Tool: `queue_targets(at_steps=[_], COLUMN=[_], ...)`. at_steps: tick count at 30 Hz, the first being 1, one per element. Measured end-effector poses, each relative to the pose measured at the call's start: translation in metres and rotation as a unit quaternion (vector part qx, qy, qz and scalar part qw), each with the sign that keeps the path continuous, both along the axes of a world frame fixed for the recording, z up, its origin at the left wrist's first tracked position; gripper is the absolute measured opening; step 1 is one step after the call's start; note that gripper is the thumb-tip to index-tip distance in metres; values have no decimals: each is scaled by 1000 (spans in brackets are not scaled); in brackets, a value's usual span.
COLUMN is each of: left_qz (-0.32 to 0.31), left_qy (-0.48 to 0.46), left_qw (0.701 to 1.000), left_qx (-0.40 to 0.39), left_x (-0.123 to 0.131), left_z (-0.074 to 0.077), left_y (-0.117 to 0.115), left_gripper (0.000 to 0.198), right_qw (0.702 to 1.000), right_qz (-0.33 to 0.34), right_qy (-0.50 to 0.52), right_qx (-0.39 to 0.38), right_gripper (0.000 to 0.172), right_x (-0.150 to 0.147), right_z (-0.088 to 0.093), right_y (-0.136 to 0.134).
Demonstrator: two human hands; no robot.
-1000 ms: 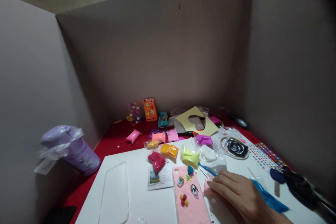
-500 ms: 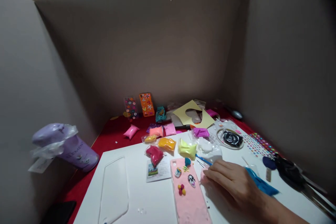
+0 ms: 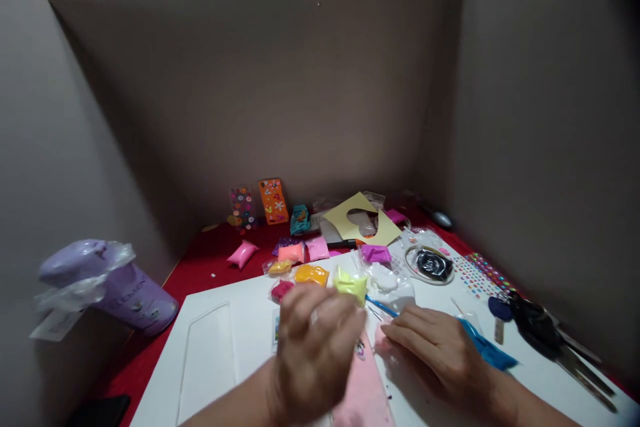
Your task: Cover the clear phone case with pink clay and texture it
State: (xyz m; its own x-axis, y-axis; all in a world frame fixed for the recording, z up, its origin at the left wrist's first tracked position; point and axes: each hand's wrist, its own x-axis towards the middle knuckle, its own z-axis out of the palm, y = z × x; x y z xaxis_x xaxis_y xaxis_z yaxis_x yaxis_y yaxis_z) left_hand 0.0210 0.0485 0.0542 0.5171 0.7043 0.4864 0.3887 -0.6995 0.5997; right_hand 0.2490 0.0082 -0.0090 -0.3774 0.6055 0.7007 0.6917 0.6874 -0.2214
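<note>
My left hand (image 3: 317, 347), blurred by motion, is raised over the pink phone case (image 3: 367, 390) and hides its upper part; what it holds, if anything, cannot be made out. My right hand (image 3: 437, 347) rests on the white board, right of the case, with its fingertips closed at a lump of pink clay (image 3: 383, 335). Just beyond those fingers lies a blue thin tool (image 3: 383, 305). Bags of yellow clay (image 3: 350, 285) and orange clay (image 3: 311, 274) are behind my left hand.
A clear phone case (image 3: 207, 353) lies at left on the white board (image 3: 260, 320). Beyond it stands a purple tumbler (image 3: 133, 293). Scissors (image 3: 550, 337), a blue packet (image 3: 486, 347) and gem stickers (image 3: 475, 273) are at right; a yellow card (image 3: 340, 217) lies behind.
My left hand has come into view from below, over the pink phone case. My right hand stays by the pink clay. The view has shifted slightly.
</note>
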Motion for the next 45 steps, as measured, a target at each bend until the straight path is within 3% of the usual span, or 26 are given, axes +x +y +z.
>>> queue_targets(at_steps=[3, 4, 7, 12, 21, 26, 29, 32, 35, 45], left_qz=[24, 37, 1, -18, -19, -76, -107, -97, -60, -6], left_qy=[60, 92, 135, 171, 196, 180, 167, 210, 329, 472], left_qw=[997, 995, 990, 984, 979, 981, 980, 973, 941, 879], left_qx=[34, 6, -28, -52, -56, -1, 11, 21, 51, 63], left_x=[16, 19, 22, 24, 28, 32, 38, 45, 55, 83], left_z=[8, 7, -6, -27, -28, -32, -28, -19, -11, 0], left_y=[50, 60, 73, 66, 62, 58, 57, 58, 57, 52], left_gripper=[20, 20, 19, 20, 25, 21, 21, 25, 26, 19], right_qw=[999, 999, 997, 997, 997, 997, 996, 996, 994, 984], right_qz=[-21, -28, -54, -65, -68, -65, -62, -60, -57, -54], right_qy=[29, 39, 51, 41, 41, 50, 56, 68, 93, 170], right_qx=[14, 18, 13, 0, -6, -7, -7, -4, 7, 20], right_gripper=[26, 26, 23, 18, 18, 17, 17, 16, 16, 26], right_x=[3, 4, 5, 4, 6, 7, 7, 6, 6, 11], right_z=[-2, -3, -2, 0, 0, -1, -2, -1, 4, 12], right_y=[0, 0, 2, 4, 4, 4, 4, 4, 2, 3])
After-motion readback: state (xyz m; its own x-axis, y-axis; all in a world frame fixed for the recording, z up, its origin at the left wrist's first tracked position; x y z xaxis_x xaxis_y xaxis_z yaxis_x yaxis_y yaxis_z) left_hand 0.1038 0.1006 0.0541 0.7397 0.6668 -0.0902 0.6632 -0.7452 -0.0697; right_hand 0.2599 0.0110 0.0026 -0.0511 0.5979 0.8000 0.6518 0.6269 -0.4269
